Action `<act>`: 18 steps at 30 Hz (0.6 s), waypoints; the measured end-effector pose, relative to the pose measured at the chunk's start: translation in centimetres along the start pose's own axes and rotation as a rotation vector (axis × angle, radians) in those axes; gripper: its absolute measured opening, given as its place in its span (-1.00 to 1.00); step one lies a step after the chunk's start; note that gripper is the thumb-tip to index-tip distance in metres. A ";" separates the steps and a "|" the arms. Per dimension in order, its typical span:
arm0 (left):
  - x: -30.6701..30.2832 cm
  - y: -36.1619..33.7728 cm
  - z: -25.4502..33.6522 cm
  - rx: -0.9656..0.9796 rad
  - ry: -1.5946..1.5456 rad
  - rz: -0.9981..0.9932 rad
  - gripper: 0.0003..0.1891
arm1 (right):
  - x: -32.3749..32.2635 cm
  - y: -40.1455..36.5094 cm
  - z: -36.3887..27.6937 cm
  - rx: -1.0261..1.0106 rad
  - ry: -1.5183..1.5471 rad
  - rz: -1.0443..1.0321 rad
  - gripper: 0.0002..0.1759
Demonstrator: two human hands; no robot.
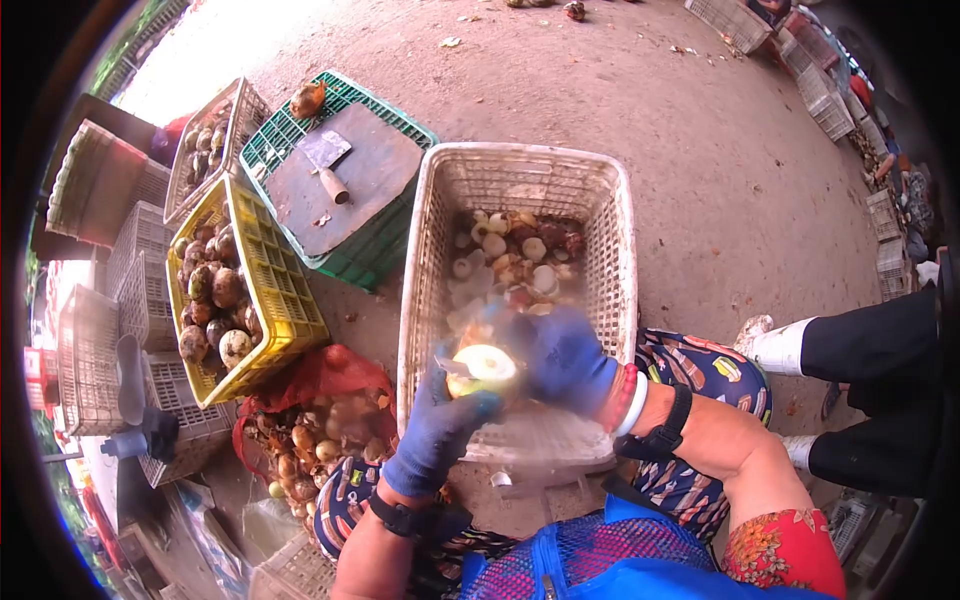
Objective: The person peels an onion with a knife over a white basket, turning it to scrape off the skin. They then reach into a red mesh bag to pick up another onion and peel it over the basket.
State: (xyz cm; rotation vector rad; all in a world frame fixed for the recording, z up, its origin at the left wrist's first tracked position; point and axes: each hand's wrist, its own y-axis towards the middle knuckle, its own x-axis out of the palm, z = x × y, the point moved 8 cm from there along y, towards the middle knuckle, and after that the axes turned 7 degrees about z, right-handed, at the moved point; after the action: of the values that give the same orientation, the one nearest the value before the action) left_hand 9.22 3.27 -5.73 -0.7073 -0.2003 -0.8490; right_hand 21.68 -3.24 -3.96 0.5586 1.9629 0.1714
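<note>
My left hand (436, 432), in a blue glove, has its fingers wrapped round an onion (484, 364). The onion shows a pale, bare face with some green and yellow at its lower side. Close against its right side is my right hand (568, 362), also gloved in blue and smeared by motion; I cannot tell what its fingers hold. Both hands are over the near part of a tall off-white plastic crate (622, 235). Down inside that crate lie onion pieces and brown skins (515, 255), partly blurred.
Left of the crate, a cleaver (325, 160) and an onion (308, 100) lie on a board (375, 165) over a green crate (350, 268). A yellow crate (285, 305) of onions and a red mesh bag (335, 375) of onions stand nearer. Another person's legs (860, 390) are at right.
</note>
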 end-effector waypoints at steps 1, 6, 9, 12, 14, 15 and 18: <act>0.2 -0.2 -0.1 -0.011 -0.003 -0.013 -0.38 | -0.2 0.1 -0.1 -0.027 -0.009 0.006 -0.51; -0.6 -0.8 2.3 0.081 -0.035 0.015 -0.22 | 2.1 -1.7 9.7 0.345 -0.223 -0.076 -0.71; -1.4 -0.4 2.6 0.143 -0.051 0.025 -0.21 | 4.5 -2.6 7.2 0.456 0.253 -0.340 -0.65; -0.8 -0.6 3.1 0.152 0.016 -0.001 -0.17 | 6.2 -3.4 1.3 0.414 0.858 -0.376 -0.68; -0.1 -0.7 3.0 0.169 0.080 -0.019 -0.14 | 7.1 -3.8 0.0 0.544 1.365 -0.423 -0.64; 0.2 -0.7 3.0 0.194 0.110 -0.024 -0.13 | 7.1 -3.6 -0.6 0.742 1.691 -0.489 -0.65; -0.1 -0.7 3.8 0.374 0.306 0.015 -0.16 | 7.0 -3.0 -0.2 0.885 1.960 -0.419 -0.65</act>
State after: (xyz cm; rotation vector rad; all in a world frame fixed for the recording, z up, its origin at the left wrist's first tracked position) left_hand 9.07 5.42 -2.58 -0.2245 -0.0739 -0.8639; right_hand 18.10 -2.70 -10.65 0.4612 4.0538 -0.7810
